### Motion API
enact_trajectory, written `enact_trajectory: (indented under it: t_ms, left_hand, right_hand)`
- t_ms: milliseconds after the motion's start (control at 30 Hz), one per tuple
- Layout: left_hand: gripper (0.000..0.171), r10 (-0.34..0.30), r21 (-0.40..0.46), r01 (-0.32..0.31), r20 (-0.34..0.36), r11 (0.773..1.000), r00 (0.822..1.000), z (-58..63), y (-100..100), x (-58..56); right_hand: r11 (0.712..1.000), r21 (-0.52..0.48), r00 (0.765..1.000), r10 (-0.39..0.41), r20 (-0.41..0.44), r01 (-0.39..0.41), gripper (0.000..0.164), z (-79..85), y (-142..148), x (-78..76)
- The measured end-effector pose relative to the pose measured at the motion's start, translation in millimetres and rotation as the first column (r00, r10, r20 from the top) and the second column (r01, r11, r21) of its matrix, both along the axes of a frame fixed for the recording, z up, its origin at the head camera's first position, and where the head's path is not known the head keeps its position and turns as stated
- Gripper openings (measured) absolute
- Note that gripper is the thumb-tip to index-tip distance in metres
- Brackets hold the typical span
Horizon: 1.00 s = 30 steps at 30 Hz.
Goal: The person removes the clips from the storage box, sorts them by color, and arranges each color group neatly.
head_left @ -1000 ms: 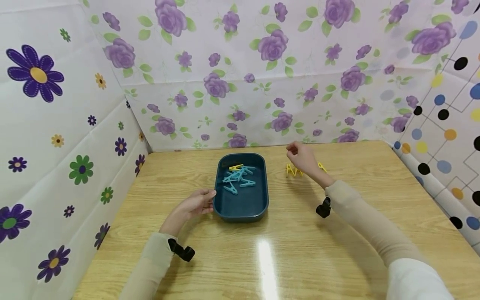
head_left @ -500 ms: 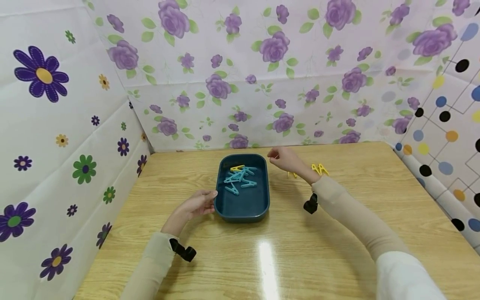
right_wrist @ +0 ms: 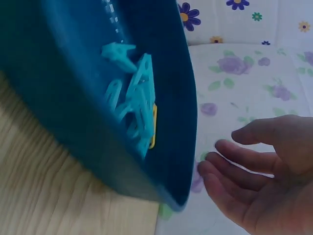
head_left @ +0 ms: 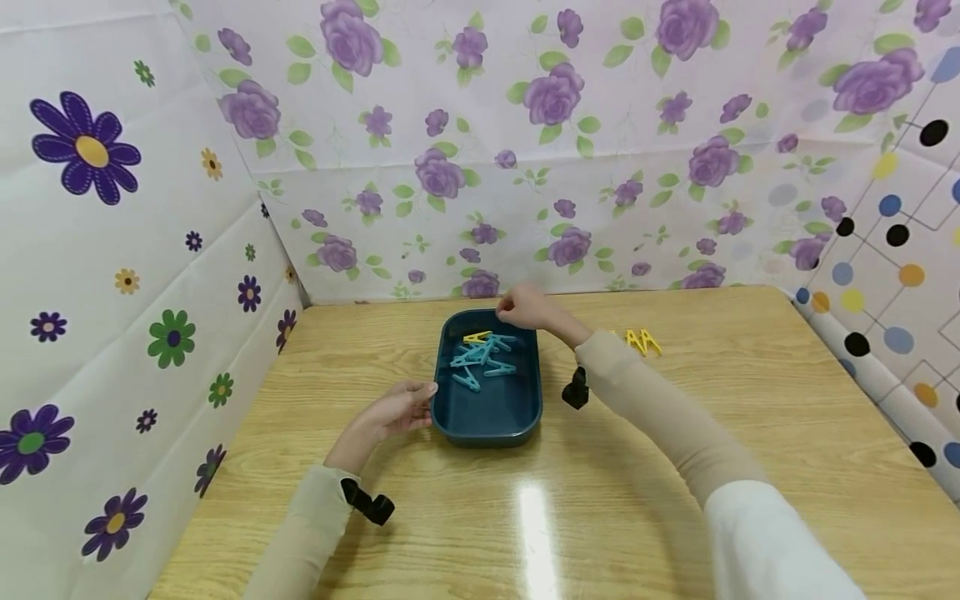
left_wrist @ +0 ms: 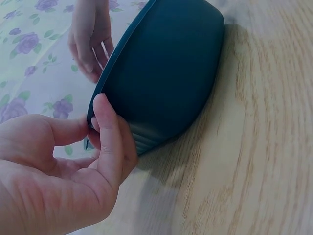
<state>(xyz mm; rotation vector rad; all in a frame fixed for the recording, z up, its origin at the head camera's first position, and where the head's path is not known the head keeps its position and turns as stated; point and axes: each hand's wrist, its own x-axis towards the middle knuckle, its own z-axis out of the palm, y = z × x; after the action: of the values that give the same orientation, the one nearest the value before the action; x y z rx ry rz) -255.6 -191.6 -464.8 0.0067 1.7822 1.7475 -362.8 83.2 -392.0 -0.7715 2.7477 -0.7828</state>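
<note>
A dark teal plastic bin (head_left: 487, 417) rests on the table. Several blue clothespins (head_left: 472, 354) lie heaped in its far half, with one yellow clothespin (head_left: 477, 337) at the heap's far edge. My left hand (left_wrist: 73, 161) pinches the bin's left rim between thumb and fingers. Over the far right corner of the bin hovers my right hand (head_left: 525, 307). In the right wrist view this right hand (right_wrist: 264, 171) has loosely bent fingers, thumb apart from them, and no object shows between. More yellow clothespins (head_left: 643, 342) stand on the table at right, partly hidden by my right forearm.
The wooden table (head_left: 420, 517) meets a flowered cloth backdrop (head_left: 480, 208) behind the bin. Patterned cloth walls rise at left and right. Each wrist carries a black camera mount.
My right hand has moved left from above the yellow clothespins to the bin's far right corner. The left hand keeps its hold on the rim; the bin's contents look unchanged.
</note>
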Motion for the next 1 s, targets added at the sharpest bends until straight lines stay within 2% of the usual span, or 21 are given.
enact_trajectory:
  t_ms: [200,333,467,567,600,633,700,767,833,933,1000]
  left_hand:
    - [0.027,0.007,-0.002,-0.007,0.005,1.000,1.000,-0.8,-2.2,-0.7]
    - [0.025,0.005,-0.007,-0.005,0.002,1.000,1.000,-0.2,-1.0,-0.6]
    - [0.031,-0.003,0.002,0.003,-0.006,1.000,1.000,-0.6,-1.2,-0.4]
    - [0.036,0.000,0.006,0.000,-0.002,1.000,1.000,-1.5,-1.4,-1.0]
    - [0.036,0.004,0.005,-0.004,0.002,1.000,1.000,-1.6,-1.4,-1.2]
    - [0.036,0.006,0.006,-0.006,0.006,1.000,1.000,-1.7,-1.3,-1.5]
    - [0.035,0.009,0.008,-0.009,0.010,1.000,1.000,-2.2,-1.2,-2.0]
    - [0.033,0.012,0.012,-0.012,0.011,1.000,1.000,-2.7,-1.2,-2.2]
    - [0.030,0.017,0.015,-0.017,0.007,1.000,1.000,-2.8,-0.8,-2.3]
    - [0.029,0.030,0.010,-0.030,0.000,1.000,1.000,-2.6,-0.5,-1.1]
    - [0.029,0.044,0.005,-0.044,0.000,0.999,0.999,-1.9,-0.2,0.6]
  right_hand:
    - [0.989,0.124,0.991,0.067,0.118,-0.082,0.035,-1.3,-28.0,-8.1]
    - [0.965,0.208,0.976,0.126,0.179,-0.162,0.039,-8.8,-42.3,-12.7]
    - [0.940,0.275,0.964,0.142,0.224,-0.202,0.039,-19.6,-50.8,-15.8]
    - [0.939,0.278,0.957,0.133,0.259,-0.205,0.038,-74.9,-54.3,-63.1]
    - [0.936,0.284,0.958,0.138,0.250,-0.209,0.038,-88.8,-55.4,-74.8]
    - [0.932,0.299,0.961,0.136,0.240,-0.207,0.037,-92.3,-56.8,-75.6]
    - [0.925,0.334,0.962,0.098,0.256,-0.183,0.036,-104.0,-61.0,-86.5]
    - [0.918,0.362,0.967,0.076,0.242,-0.162,0.022,-79.9,-63.1,-61.3]
    - [0.905,0.404,0.970,0.031,0.241,-0.129,0.021,-55.5,-67.5,-36.8]
    - [0.884,0.452,0.975,0.013,0.223,-0.115,0.034,-45.5,-70.8,-24.1]
    - [0.866,0.487,0.976,0.007,0.216,-0.114,0.037,-41.4,-73.0,-18.0]
